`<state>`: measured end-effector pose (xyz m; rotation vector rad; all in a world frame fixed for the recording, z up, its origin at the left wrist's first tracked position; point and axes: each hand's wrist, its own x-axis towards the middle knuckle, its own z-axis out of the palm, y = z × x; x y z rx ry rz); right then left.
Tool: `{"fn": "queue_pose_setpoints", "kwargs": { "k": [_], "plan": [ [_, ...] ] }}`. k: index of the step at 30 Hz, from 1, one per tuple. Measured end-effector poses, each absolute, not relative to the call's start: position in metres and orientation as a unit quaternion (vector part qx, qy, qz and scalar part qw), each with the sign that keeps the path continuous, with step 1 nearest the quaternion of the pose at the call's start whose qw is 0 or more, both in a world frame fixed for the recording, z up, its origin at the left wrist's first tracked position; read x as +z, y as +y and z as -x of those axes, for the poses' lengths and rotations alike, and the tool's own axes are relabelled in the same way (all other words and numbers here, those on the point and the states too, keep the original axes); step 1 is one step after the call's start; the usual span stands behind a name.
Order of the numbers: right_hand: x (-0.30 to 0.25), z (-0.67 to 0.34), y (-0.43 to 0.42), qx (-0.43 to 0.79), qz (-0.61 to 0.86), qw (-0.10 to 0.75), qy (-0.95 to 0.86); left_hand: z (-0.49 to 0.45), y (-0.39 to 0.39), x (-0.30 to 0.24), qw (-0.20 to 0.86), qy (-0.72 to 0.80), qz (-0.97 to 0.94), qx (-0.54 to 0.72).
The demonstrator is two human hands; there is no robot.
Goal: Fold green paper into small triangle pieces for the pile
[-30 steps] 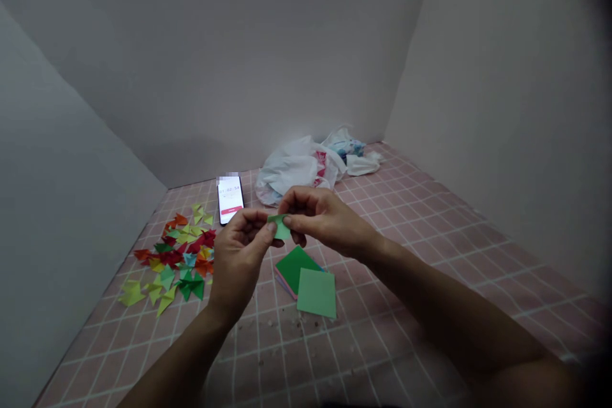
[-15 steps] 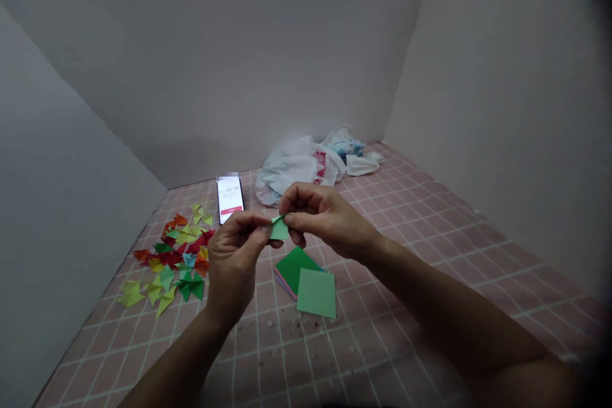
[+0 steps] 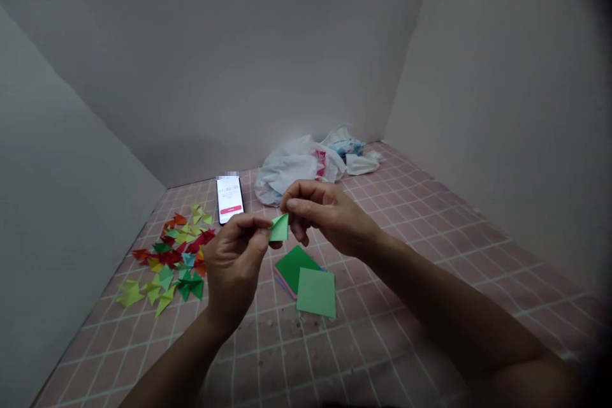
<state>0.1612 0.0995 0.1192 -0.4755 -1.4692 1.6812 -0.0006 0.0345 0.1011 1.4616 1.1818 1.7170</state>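
Observation:
A small folded light green paper piece (image 3: 279, 229) is held in the air between both hands. My left hand (image 3: 236, 268) pinches its left edge with thumb and forefinger. My right hand (image 3: 322, 213) has curled fingers touching the piece's right side and top. Below the hands, on the pink tiled floor (image 3: 411, 236), lies a stack of coloured paper squares (image 3: 293, 268) with a loose light green square (image 3: 316, 292) resting partly on it.
A pile of folded paper triangles (image 3: 174, 255) in red, orange, yellow and green lies at the left. A lit phone (image 3: 229, 199) rests beyond it. White plastic bags (image 3: 306, 169) sit in the far corner. Grey walls enclose three sides.
The green piece has turned so that its pointed flap stands up. My right fingers have shifted up off its lower edge. Both hands stay in nearly the same place.

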Motion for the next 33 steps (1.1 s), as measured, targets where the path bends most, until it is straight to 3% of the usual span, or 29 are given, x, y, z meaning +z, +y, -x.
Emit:
{"fn": "queue_pose_setpoints", "kwargs": {
  "k": [10,21,33],
  "plan": [
    [0.1207,-0.1619,0.0992,0.678,0.202,0.378,-0.597,0.0003,0.0316,0.1029,0.261,0.441,-0.577,0.636],
    [0.1250,-0.1602,0.0941,0.637,0.250,0.392,-0.615,0.0016,0.0332,0.0983,0.254,0.423,-0.598,0.632],
    [0.1245,-0.1614,0.0943,0.584,0.267,0.406,-0.651,-0.0014,0.0382,0.1003,0.335,0.412,-0.542,0.651]
  ]
}}
